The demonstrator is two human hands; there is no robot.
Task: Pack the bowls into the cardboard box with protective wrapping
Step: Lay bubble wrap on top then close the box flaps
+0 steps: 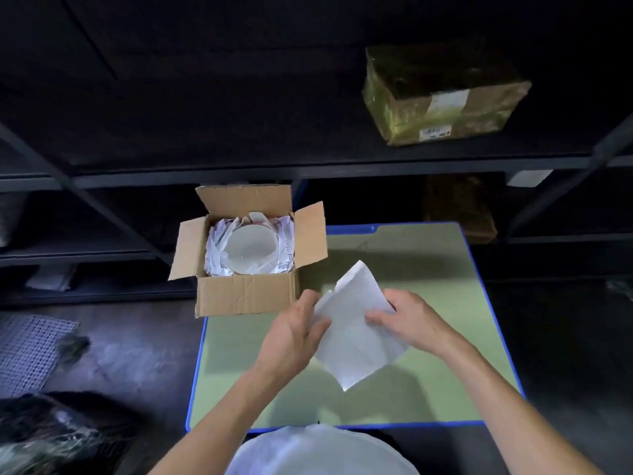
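Pinching a white wrapping sheet (356, 334) between them, both hands' fingers (375, 317) close on its edges.

One open cardboard box (245, 296); one white bowl (252, 247) inside it; one loose white wrapping sheet (356, 334); two hands; one green table (428, 255); two wrapped parcels on the shelves.

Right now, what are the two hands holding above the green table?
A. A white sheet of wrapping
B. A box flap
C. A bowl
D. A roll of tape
A: the left hand and right hand both pinch a white wrapping sheet, while the bowl sits in the cardboard box.
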